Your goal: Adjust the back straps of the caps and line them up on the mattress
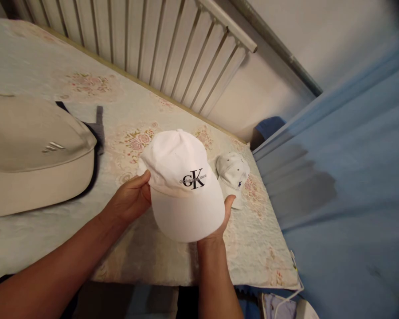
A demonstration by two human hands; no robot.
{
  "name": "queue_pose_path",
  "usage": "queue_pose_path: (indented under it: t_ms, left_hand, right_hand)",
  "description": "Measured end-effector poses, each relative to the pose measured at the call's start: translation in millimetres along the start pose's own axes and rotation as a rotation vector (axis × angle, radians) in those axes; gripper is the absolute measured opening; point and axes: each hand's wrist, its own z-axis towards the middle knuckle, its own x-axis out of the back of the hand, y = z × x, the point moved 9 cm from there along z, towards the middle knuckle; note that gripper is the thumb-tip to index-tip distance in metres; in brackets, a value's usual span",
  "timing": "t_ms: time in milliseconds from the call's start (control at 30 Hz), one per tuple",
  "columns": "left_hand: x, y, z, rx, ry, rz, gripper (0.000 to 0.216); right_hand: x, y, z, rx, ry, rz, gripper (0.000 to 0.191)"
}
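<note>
A white baseball cap (173, 155) with a black "CK" logo is held up over the bed, its brim towards me. My left hand (136, 195) grips the cap's left side, thumb on the outside and the fingers mostly hidden. On the other side, my right hand (219, 228) supports the brim from below, its thumb along the right edge and its fingers out of sight underneath. Just beyond the right hand, a second white cap (232, 170) with a small dark emblem lies on the bed, partly covered by the held cap and my thumb.
At the left a beige bag-like item (26, 146) with three stripes and dark straps lies on the floral bedspread (83, 261). A white radiator (146, 44) runs along the wall behind. Blue curtain fabric (359, 186) hangs at the right, and boxed items (279, 305) sit below the bed edge.
</note>
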Motion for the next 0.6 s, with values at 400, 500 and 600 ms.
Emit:
queue_pose_path:
  t_ms: [400, 500, 600]
  left_hand:
    - [-5, -20, -20, 0.285, 0.092, -0.081, 0.056]
    - [-9, -22, -24, 0.308, 0.092, -0.088, 0.055]
    - [-11, -16, -28, 0.239, 0.128, -0.049, 0.049]
  right_hand:
    - [0, 30, -6, -0.115, 0.111, 0.099, 0.044]
    - [-3, 31, -5, -0.139, 0.106, 0.109, 0.046]
    - [-6, 31, -4, -0.142, 0.088, 0.083, 0.050]
